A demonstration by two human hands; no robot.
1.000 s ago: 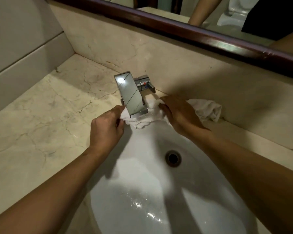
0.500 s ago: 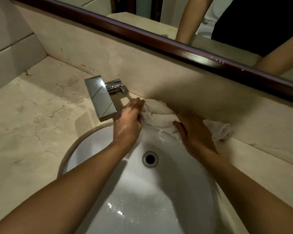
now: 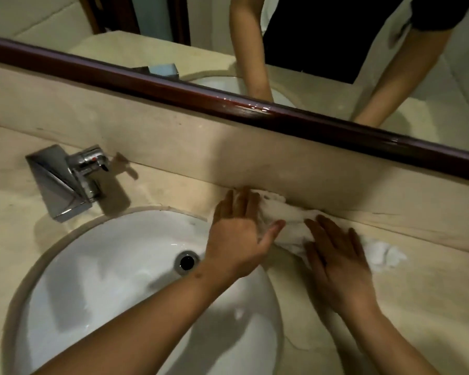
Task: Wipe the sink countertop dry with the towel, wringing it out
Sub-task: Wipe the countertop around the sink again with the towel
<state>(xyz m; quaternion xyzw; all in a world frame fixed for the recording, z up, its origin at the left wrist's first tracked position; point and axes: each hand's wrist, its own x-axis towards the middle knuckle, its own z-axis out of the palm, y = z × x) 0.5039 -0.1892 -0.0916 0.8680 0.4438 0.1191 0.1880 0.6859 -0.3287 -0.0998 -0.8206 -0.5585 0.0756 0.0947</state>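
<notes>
Both hands flat, fingers spread, on a rumpled white cloth towel (image 3: 290, 226) bunched against the backsplash on the beige marble countertop (image 3: 423, 301), just right of the white oval sink basin (image 3: 114, 280). Left hand (image 3: 238, 228) covers the towel's left end, thumb out to the right; right hand (image 3: 336, 255) presses its right half, a tail of cloth poking out beyond it. Neither hand seems to be gripping, though blur makes that hard to confirm. Square chrome faucet (image 3: 63, 182) stands well left. Dark wood-framed mirror (image 3: 255, 109) above reflects the person's arms.
</notes>
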